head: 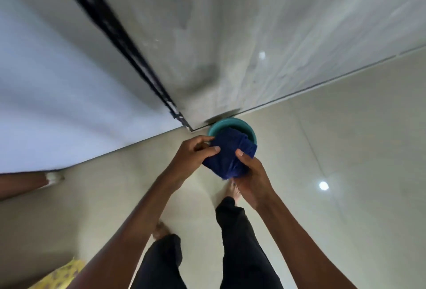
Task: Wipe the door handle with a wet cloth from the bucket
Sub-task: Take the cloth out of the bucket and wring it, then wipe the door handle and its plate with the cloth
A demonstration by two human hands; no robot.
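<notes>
A dark blue cloth [228, 152] is bunched between both my hands, held above a teal bucket [251, 130] that stands on the floor at the foot of the door. My left hand [193, 152] pinches the cloth's left side with thumb and fingers. My right hand [251, 178] cups it from below and the right, thumb on top. The bucket's inside is mostly hidden behind the cloth. The grey door [253, 35] rises in front of me; no door handle is in view.
A dark door edge or frame strip [129, 53] runs diagonally down to the floor near the bucket. A pale wall [57, 95] lies left of it. My bare feet and dark trousers stand on the beige tiled floor [345, 150]. Another person's arm [20, 184] reaches in at the left edge.
</notes>
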